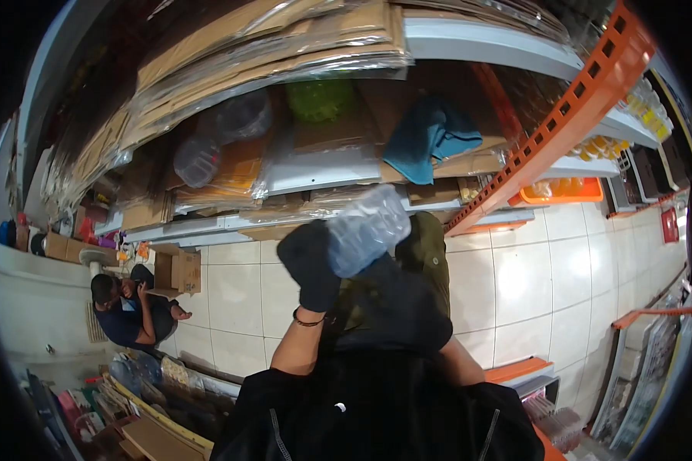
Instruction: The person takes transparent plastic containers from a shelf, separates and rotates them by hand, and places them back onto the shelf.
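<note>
A clear, ribbed plastic container [369,230] is held tilted in front of my body. My left hand [309,261], in a black glove, is closed on the container's left side. My right hand [409,301], also in a black glove, is at its lower right edge; blur hides how those fingers lie. A crumpled teal cloth [432,140] lies on the shelf just beyond the container. Further left on that shelf are two clear plastic containers, one of them round [197,161], and a green container [321,100].
Flattened cardboard sheets in plastic [284,54] fill the upper shelf. An orange perforated upright [561,123] rises at right, near an orange tray [561,190]. A person [131,307] sits on the floor at left beside an open cardboard box [175,270]. Shelving stands behind me.
</note>
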### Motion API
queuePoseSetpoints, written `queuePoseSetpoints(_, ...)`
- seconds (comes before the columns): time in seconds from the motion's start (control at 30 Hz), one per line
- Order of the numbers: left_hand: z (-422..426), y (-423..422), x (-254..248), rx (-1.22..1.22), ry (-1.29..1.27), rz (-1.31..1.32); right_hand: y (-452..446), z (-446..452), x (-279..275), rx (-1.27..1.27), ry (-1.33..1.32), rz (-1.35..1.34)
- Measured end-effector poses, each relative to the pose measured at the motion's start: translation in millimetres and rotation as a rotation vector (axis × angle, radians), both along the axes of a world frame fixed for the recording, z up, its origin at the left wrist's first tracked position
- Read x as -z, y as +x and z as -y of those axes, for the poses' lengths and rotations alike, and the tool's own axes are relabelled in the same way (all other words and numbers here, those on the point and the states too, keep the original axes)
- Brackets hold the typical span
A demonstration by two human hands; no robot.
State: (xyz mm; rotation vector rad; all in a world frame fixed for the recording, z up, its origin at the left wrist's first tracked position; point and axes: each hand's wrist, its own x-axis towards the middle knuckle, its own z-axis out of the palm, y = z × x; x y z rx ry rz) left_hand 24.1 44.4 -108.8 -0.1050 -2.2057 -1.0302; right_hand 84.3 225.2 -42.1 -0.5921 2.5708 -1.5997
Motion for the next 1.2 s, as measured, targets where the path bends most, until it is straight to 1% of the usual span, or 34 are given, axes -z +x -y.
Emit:
queuePoseSetpoints(0.07,-12,0,-21,0.011,0.409,0.113,0,2,13,-0.141,-0.148,0.058)
queuePoseSetpoints(0.1,-5,1,-21,-0.01,0.065,-0.025,-2,-6,17,-0.256,-0.373,0.15)
queuePoseSetpoints(0.13,0,3,-21,-0.03,-0.278,-0.153,-2,-8,21,-0.262,-0.464,0.125)
queuePoseSetpoints(0.17,3,5,-23,-0.074,-0.336,-0.182,-2,-8,22,-0.272,-0.554,0.097)
queuePoseSetpoints(0.23,4,2,-11,0.012,0.263,0.114,-9,-6,13,-0.112,-0.448,-0.159)
queuePoseSetpoints(0.3,8,2,-9,-0.038,-0.066,0.091,-13,-1,6,-0.001,-0.32,-0.311)
queuePoseSetpoints(0.33,10,2,-9,-0.07,-0.223,0.063,-13,2,3,0.046,-0.279,-0.297)
queuePoseSetpoints(0.37,7,3,-10,-0.093,-0.15,0.097,-12,6,0,0.09,-0.237,-0.281)
queuePoseSetpoints(0.4,3,5,-14,-0.075,0.044,0.146,-8,9,-2,0.136,-0.22,-0.194)
queuePoseSetpoints(0.43,-1,7,-19,-0.068,0.245,0.178,-6,10,-3,0.181,-0.201,-0.111)
queuePoseSetpoints(0.47,-7,8,-26,-0.02,0.568,0.215,-7,9,4,0.158,-0.116,-0.144)
queuePoseSetpoints(0.53,-6,9,-22,0.069,0.639,0.197,-11,6,20,0.123,0.02,-0.185)
queuePoseSetpoints(0.57,0,13,-3,0.103,0.388,0.145,-13,5,25,0.111,0.073,-0.194)
queuePoseSetpoints(0.63,-24,11,-37,0.131,0.889,-0.004,-11,6,26,0.121,0.117,-0.157)
queuePoseSetpoints(0.73,-24,12,-46,0.108,0.727,0.012,-5,8,3,-0.026,0.121,-0.38)
queuePoseSetpoints(0.77,-20,9,-43,0.047,0.618,-0.022,-4,7,-3,-0.018,0.011,-0.296)
queuePoseSetpoints(0.8,-14,7,-35,0.076,0.778,-0.043,-2,4,-7,-0.014,-0.102,-0.212)
queuePoseSetpoints(0.87,-10,10,-42,0.117,0.875,0.04,-3,1,2,0.004,-0.147,-0.162)
queuePoseSetpoints(0.93,1,15,-36,0.222,0.451,0.111,-13,4,20,0.046,0.001,-0.243)
queuePoseSetpoints(0.97,4,16,-34,0.272,0.242,0.142,-7,0,22,-0.047,-0.03,-0.177)
queuePoseSetpoints(1.03,-5,10,-36,0.218,0.516,-0.028,0,-6,4,-0.228,-0.09,-0.054)
queuePoseSetpoints(1.1,-15,13,-53,0.237,0.787,-0.008,-6,-6,-8,-0.116,-0.091,-0.161)
queuePoseSetpoints(1.13,-14,12,-54,0.257,0.581,0.008,-7,-7,-11,-0.068,-0.087,-0.21)
queuePoseSetpoints(1.2,-11,12,-57,0.291,0.171,0.038,-2,-1,8,-0.132,0.15,-0.178)
